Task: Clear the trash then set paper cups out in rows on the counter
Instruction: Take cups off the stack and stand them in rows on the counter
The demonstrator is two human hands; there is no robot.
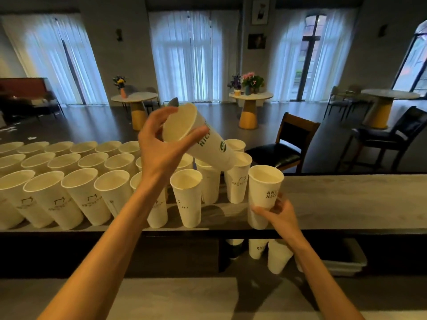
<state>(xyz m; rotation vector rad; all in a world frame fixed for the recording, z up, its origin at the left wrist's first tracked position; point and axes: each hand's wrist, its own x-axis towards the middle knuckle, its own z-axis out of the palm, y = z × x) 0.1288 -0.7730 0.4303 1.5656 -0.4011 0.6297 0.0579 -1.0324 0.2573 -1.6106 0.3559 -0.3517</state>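
Note:
Several white paper cups (80,195) stand upright in rows on the raised grey counter (346,199), filling its left half. My left hand (161,146) grips the rim of a tilted white cup (208,144) with green print, held in the air above the back rows, its base down to the right. My right hand (279,213) grips the lower part of an upright cup (265,185) at the right end of the front row, near the counter's front edge.
More white cups (277,255) sit on a lower shelf under the counter, beside a grey tray (346,262). Behind the counter stands a dark wooden chair (288,144) and another chair (388,135). Round tables (249,105) with flowers lie further back.

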